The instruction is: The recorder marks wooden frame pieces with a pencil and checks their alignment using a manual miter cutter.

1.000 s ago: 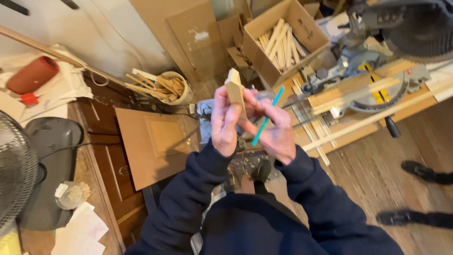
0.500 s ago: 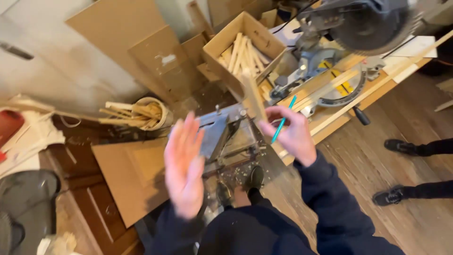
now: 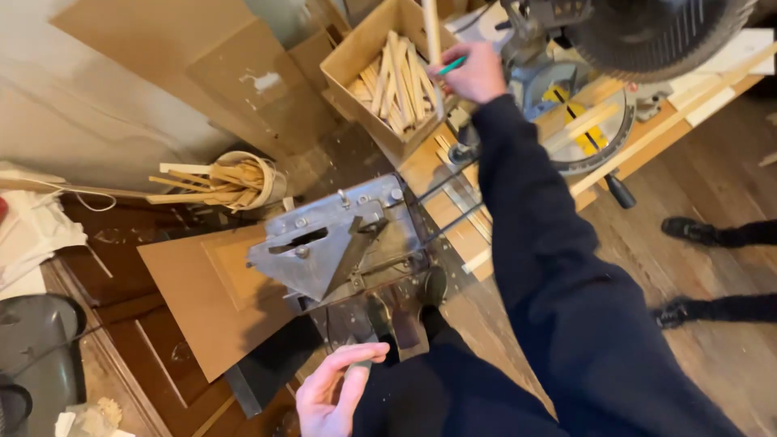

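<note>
While the right hand reaches out over the cardboard box, its grip pinches a wood strip and a teal pencil together.

Held upright, the strip stands just above the box's loose wood sticks, likely so it drops in with them. Right of the box sits the miter saw on its bench. Below the box lies a grey metal jig; nearer still, the left hand hangs spread and empty. Left of the box, a round tub holds offcuts. No label is legible.
</note>
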